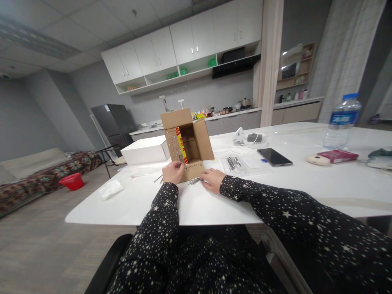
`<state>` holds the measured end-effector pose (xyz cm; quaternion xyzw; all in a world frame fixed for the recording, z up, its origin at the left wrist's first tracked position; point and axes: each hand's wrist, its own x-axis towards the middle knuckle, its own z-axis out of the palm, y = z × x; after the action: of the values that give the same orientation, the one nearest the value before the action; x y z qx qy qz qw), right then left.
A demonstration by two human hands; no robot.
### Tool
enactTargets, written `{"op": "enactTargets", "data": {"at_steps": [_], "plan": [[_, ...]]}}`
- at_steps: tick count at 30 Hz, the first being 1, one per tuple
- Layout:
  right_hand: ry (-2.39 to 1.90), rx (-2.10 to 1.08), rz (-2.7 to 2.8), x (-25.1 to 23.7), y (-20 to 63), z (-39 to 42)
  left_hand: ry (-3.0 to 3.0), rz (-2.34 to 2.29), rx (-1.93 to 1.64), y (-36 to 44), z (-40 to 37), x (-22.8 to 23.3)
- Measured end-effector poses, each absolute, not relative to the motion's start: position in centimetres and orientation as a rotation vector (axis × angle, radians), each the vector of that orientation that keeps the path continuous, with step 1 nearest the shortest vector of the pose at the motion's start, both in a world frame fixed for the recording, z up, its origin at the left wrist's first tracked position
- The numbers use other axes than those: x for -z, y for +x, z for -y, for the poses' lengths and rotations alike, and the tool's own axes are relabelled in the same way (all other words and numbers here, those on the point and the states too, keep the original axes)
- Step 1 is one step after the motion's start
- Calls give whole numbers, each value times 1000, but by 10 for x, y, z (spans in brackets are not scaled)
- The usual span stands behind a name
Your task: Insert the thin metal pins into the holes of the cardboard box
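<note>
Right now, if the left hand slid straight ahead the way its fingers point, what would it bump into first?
The left hand already rests at the front of the open brown cardboard box, so it would most likely push into the box's front flap straight away. Depth is hard to judge, but nothing else lies between them.

An open cardboard box (pixel 187 143) is placed on the table (pixel 306 183), flaps spread, opening turned toward the viewer. A closed flat box (pixel 145 150) is set just beside it to the left. Thin metal rods (pixel 194 180) are laid before the cardboard box, between the left hand (pixel 172 172) and right hand (pixel 213 180). A phone (pixel 274 157) is positioned to the right, with a water bottle (pixel 342 121) further right.
</note>
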<state>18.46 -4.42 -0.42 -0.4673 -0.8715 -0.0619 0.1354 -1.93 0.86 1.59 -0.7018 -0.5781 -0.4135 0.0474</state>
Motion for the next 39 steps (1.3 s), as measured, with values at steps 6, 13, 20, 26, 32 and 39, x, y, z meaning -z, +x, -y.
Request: {"op": "enactTargets", "data": {"at_steps": [6,13,20,26,32,39], "plan": [[-1355,177,2534,3,185,45,-2170,1814,1157,-20,-8,-16],[-1347,175,2534,3,185,45,-2195,1828,1102,-20,-6,-17],[-1365,158,2543,2,184,47,-2362,1722,1117,-15,0,-16],[-1372,180,2539,0,184,48,-2520,1596,1112,-7,5,-15],[-1355,194,2521,-1,183,50,-2601,1515,1030,1,9,-17],[-1350,85,2409,10,185,45,-2648,1442,791,-6,16,-29]]}}
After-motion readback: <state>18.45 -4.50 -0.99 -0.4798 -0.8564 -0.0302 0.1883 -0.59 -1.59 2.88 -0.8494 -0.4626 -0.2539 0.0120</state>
